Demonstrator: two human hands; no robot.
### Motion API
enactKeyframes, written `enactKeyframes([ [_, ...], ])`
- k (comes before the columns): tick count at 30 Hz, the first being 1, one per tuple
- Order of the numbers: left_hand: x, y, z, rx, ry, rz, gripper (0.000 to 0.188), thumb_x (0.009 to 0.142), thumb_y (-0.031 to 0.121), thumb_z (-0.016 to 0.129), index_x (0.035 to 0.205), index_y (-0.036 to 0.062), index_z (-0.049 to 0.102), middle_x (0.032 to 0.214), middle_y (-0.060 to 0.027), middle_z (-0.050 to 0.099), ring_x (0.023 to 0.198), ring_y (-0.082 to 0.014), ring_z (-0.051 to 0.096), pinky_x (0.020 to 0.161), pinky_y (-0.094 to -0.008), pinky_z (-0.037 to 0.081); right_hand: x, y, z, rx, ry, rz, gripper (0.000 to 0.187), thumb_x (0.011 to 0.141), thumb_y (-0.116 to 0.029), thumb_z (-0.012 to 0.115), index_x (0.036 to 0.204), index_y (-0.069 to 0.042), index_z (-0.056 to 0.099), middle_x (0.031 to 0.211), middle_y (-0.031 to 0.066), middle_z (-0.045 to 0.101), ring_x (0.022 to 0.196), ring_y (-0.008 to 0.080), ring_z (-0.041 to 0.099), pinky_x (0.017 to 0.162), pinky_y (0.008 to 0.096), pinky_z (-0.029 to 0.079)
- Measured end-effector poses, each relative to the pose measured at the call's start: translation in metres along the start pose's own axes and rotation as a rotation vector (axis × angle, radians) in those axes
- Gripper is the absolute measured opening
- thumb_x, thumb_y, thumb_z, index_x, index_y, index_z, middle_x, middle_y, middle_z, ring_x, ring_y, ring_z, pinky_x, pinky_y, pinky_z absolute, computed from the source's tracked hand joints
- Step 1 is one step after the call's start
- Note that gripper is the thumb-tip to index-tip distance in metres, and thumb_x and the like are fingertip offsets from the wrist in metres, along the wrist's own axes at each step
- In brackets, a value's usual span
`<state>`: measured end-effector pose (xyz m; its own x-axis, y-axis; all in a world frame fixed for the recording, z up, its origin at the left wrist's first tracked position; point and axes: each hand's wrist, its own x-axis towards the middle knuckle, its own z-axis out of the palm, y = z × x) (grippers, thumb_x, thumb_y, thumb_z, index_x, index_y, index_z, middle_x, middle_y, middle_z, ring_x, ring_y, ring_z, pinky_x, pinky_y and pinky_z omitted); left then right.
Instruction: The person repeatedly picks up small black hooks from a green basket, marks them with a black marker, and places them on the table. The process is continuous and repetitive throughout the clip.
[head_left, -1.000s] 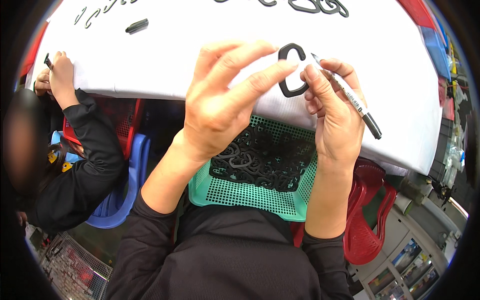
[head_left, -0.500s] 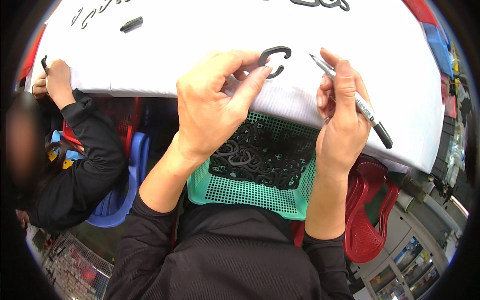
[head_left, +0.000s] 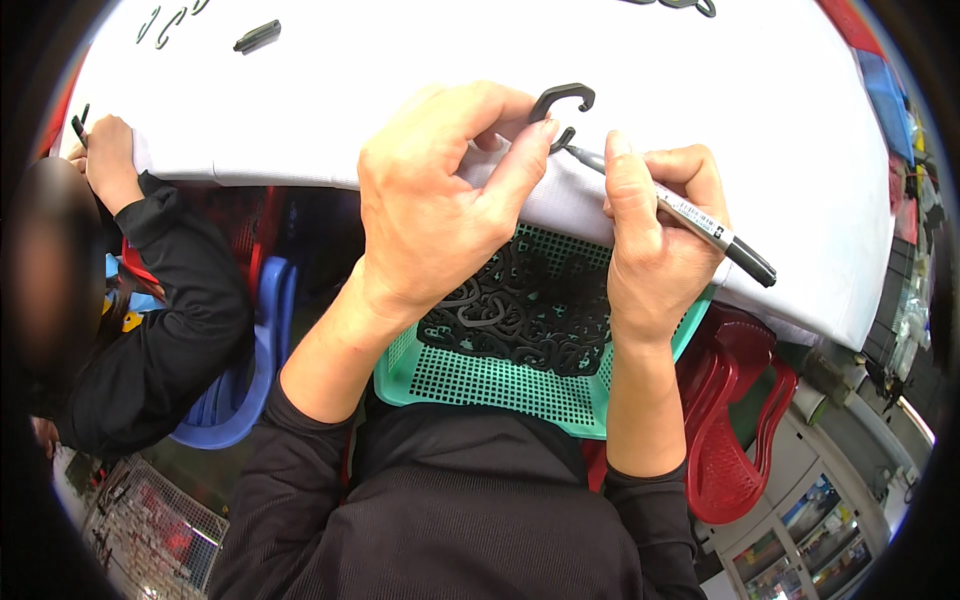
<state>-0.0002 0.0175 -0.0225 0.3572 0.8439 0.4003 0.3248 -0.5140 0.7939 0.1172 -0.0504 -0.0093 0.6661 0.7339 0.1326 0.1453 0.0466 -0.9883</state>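
Note:
My left hand (head_left: 430,195) pinches a black C-shaped hook (head_left: 562,94) between thumb and fingertips, above the table's near edge. Its gap faces right, and part of it is hidden by my thumb. In my right hand (head_left: 655,240) a marker pen (head_left: 695,216) with a silver-grey barrel is gripped, black end pointing down and right. The pen's tip is at the hook's lower end; whether it touches, I cannot tell. Below my hands, a green basket (head_left: 480,393) holds a pile of similar black hooks (head_left: 530,320).
The white-covered table (head_left: 330,110) carries a black pen cap (head_left: 257,37) and several hooks along the far side. At left, a person in a dark sleeve (head_left: 190,280) holds a dark pen at the table edge. Red stools (head_left: 735,430) stand right, a blue chair (head_left: 265,350) left.
My right hand has moved left, bringing the pen tip from apart to the hook's lower end. My left hand has shifted slightly right and up with the hook.

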Motion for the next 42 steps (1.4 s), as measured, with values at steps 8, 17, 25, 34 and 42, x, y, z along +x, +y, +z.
enactKeyframes([
  [8,0.000,0.001,-0.001,-0.008,-0.016,-0.016,0.011,0.079,0.004,0.071,0.089,0.0011,0.069,0.073,0.0000,0.065,0.053,-0.0012,0.048,0.047,-0.0156,0.036,0.000,0.005,-0.002,-0.073,-0.019,-0.033,0.021,0.078,-0.001,0.071,0.071,-0.003,0.051,0.059,-0.0015,0.052,0.050,0.0017,0.045,0.044,0.0172,0.034],
  [17,0.000,0.001,-0.001,-0.006,-0.018,-0.008,0.010,0.079,0.004,0.071,0.089,0.0010,0.069,0.073,0.0001,0.065,0.053,-0.0009,0.048,0.047,-0.0154,0.035,0.000,0.006,-0.002,-0.082,-0.034,-0.053,0.021,0.078,0.000,0.070,0.070,-0.004,0.051,0.059,-0.0014,0.053,0.050,0.0012,0.045,0.044,0.0168,0.034],
  [25,0.001,0.001,-0.002,-0.001,-0.022,-0.011,0.011,0.079,0.004,0.071,0.089,0.0015,0.069,0.073,0.0007,0.064,0.053,-0.0014,0.047,0.046,-0.0162,0.035,0.001,0.004,-0.001,-0.097,-0.035,-0.059,0.021,0.078,0.000,0.070,0.071,-0.003,0.051,0.060,-0.0016,0.052,0.051,0.0013,0.045,0.045,0.0171,0.034],
  [34,0.004,-0.004,-0.006,0.050,-0.040,0.075,0.017,0.074,0.002,0.072,0.090,0.0059,0.070,0.081,-0.0008,0.065,0.065,-0.0072,0.052,0.053,-0.0189,0.039,0.000,-0.001,-0.017,0.026,0.124,-0.119,0.019,0.080,0.001,0.067,0.073,-0.003,0.049,0.064,-0.0019,0.049,0.054,0.0014,0.040,0.049,0.0177,0.031],
  [42,0.002,-0.007,-0.006,0.014,-0.060,0.140,0.025,0.072,-0.006,0.070,0.094,0.0066,0.072,0.085,-0.0017,0.067,0.064,-0.0054,0.052,0.048,-0.0178,0.039,0.002,-0.006,-0.009,0.006,-0.009,0.028,0.020,0.080,-0.001,0.068,0.071,-0.003,0.050,0.059,-0.0036,0.049,0.051,0.0005,0.042,0.045,0.0168,0.031],
])
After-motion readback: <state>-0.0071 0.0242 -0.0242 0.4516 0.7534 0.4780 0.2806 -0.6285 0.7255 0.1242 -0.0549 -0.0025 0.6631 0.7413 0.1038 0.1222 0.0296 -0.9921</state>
